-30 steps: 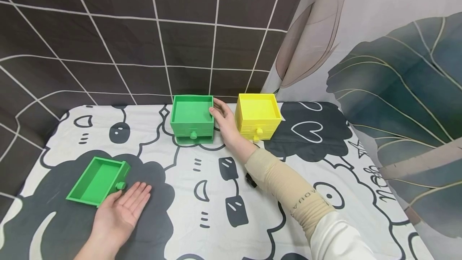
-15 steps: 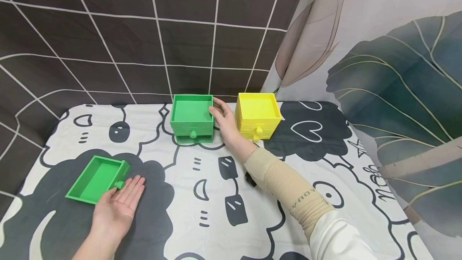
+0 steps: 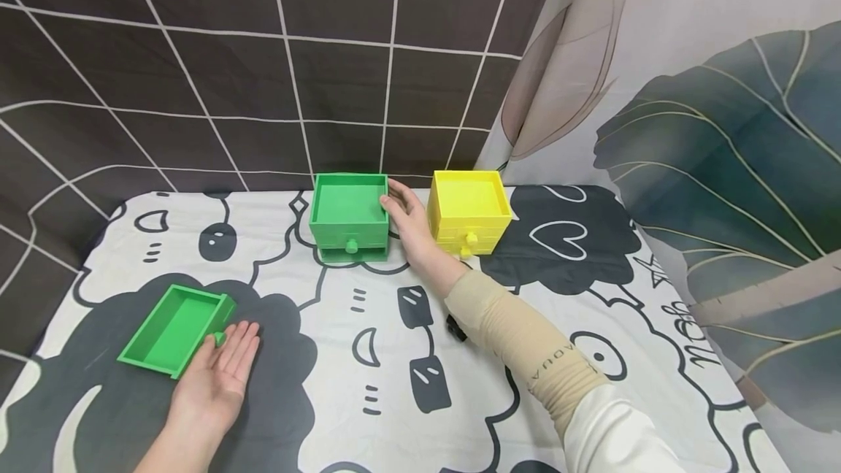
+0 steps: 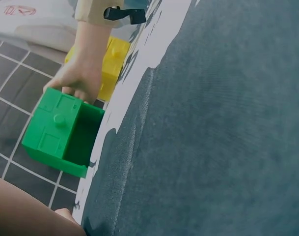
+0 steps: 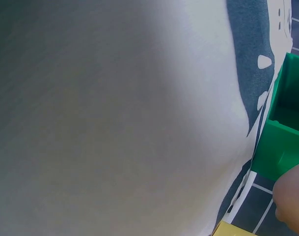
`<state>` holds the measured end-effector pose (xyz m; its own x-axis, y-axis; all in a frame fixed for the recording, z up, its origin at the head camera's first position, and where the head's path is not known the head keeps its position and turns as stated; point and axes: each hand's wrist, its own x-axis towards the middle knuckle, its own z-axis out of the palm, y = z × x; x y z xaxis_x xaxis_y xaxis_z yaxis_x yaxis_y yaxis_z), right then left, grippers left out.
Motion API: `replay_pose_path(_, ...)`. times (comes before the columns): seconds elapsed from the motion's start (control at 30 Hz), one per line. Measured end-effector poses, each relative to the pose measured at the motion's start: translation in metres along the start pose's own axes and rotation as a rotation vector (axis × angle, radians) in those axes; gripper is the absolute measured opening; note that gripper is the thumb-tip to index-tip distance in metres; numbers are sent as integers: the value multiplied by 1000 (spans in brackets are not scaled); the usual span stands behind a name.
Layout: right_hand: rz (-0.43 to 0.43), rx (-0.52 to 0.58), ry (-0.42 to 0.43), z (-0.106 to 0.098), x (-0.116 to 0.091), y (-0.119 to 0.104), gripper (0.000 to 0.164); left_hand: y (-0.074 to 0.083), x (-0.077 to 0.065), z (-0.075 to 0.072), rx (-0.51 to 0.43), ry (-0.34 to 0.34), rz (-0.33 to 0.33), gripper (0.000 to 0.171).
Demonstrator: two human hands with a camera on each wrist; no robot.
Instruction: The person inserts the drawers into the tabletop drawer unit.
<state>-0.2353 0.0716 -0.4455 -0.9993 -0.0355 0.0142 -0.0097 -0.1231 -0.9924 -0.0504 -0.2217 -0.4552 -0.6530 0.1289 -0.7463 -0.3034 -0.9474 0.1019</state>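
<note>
In the head view, a green drawer [image 3: 172, 331] lies pulled out on the cloth at left, its round knob towards my left hand [image 3: 213, 385]. That hand is palm up with its fingers extended, the knob [image 3: 220, 339] overlapping the space between thumb and fingertips. My right hand [image 3: 415, 228] holds the right side of a small green drawer cabinet [image 3: 349, 233], thumb at the top rim and fingers along the side. The cabinet's lower slot [image 4: 85, 135] shows as a hollow in the left wrist view. In the right wrist view, only part of the cabinet [image 5: 279, 150] shows.
A yellow drawer cabinet [image 3: 470, 221] with two knobs stands just right of my right hand. A small black object [image 3: 456, 328] is by the right sleeve. The printed cloth [image 3: 335, 414] meets a dark gridded curtain [image 3: 223, 71] behind.
My left hand has shifted slightly left and up, so its thumb and fingers are now closer about the drawer's knob. The right hand and both cabinets have stayed put.
</note>
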Motion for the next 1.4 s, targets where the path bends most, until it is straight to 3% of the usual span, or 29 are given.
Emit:
replay_pose_path(0.2,11,-8,-6,-1,-2,0,52,0,-1,0,4,10,9,22)
replay_pose_path(0.4,16,-16,-5,-1,-3,0,53,2,0,-2,-23,22,-12,24)
replay_pose_path(0.73,6,-11,-7,-1,-4,-1,52,-1,1,0,49,32,-17,27)
replay_pose_path(1.03,4,-15,-1,-1,-3,0,51,-12,0,5,239,7,-10,38)
replay_pose_path(1.4,7,-20,-3,-1,-3,1,52,-32,3,15,535,-52,32,26)
